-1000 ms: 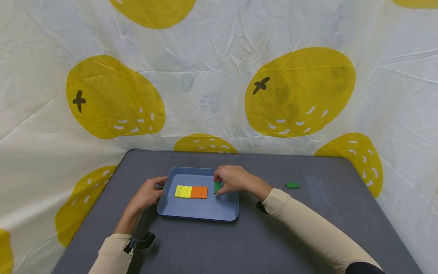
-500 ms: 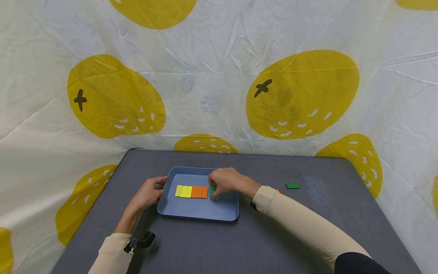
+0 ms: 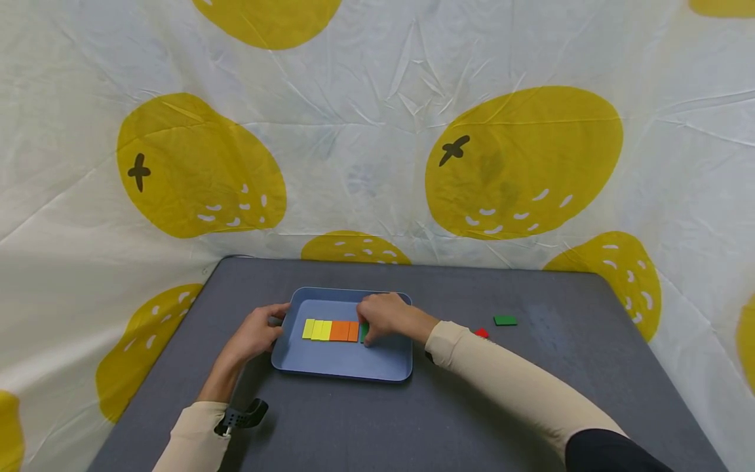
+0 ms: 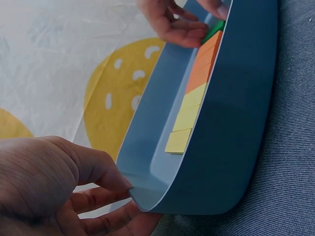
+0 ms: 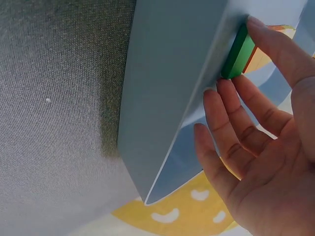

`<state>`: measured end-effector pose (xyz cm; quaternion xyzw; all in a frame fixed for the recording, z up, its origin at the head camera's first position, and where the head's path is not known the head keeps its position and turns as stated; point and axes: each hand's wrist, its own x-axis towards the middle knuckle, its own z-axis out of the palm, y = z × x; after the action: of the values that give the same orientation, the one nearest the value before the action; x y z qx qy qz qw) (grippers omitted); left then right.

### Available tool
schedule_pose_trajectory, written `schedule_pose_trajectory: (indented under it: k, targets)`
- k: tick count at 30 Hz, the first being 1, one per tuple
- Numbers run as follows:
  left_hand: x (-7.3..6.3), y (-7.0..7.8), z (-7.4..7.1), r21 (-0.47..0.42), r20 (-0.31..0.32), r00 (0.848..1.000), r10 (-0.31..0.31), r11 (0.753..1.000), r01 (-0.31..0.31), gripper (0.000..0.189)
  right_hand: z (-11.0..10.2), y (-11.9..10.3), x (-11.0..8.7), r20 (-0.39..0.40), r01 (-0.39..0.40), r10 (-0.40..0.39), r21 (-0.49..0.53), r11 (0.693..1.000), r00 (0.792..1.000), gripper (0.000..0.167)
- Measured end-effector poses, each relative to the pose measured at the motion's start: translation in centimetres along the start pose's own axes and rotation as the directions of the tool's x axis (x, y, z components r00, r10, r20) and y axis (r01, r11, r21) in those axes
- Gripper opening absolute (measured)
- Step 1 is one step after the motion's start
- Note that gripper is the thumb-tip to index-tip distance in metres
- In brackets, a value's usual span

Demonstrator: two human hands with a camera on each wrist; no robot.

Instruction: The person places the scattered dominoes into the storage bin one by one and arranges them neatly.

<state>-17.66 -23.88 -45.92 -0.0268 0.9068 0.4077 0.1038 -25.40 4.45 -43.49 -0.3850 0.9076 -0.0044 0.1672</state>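
Observation:
A shallow blue tray [image 3: 330,364] lies on the table. My left hand [image 3: 255,333] holds its left rim, thumb on the inside edge and fingers outside, as the left wrist view shows. Within the tray, yellow tiles [image 3: 317,330] and orange tiles [image 3: 344,331] form a row, side by side. At the row's right end my right hand [image 3: 386,314] pinches a green tile [image 5: 239,54] between thumb and fingertips. In the left wrist view this green tile [image 4: 213,32] stands right at the orange end. From the head view, the right hand hides much of it.
Right of the tray, another green tile [image 3: 505,320] lies on the dark grey table [image 3: 330,426]. A red piece [image 3: 482,333] shows partly from behind the right sleeve [image 3: 501,373]. White cloth with yellow fruit prints [image 3: 522,160] hangs behind the table.
My right hand has moved left with the green tile, bringing it up to the orange end of the row. The red piece has come into view beside the sleeve. My left hand stays on the rim.

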Motion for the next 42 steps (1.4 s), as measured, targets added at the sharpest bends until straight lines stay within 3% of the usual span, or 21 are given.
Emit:
schedule_pose_trajectory:
  k: [31,42]
  targets:
    - [0.08,-0.1,0.04,0.015,-0.012,1.0,-0.005,1.0,0.005,0.059,0.23,-0.39,0.46,-0.011,0.01,-0.011,-0.008,1.0,1.0,0.043]
    - [0.11,-0.12,0.06,0.014,-0.009,1.0,-0.005,1.0,0.005,0.059,0.02,0.23,-0.37,-0.031,0.004,-0.003,0.023,1.0,1.0,0.052]
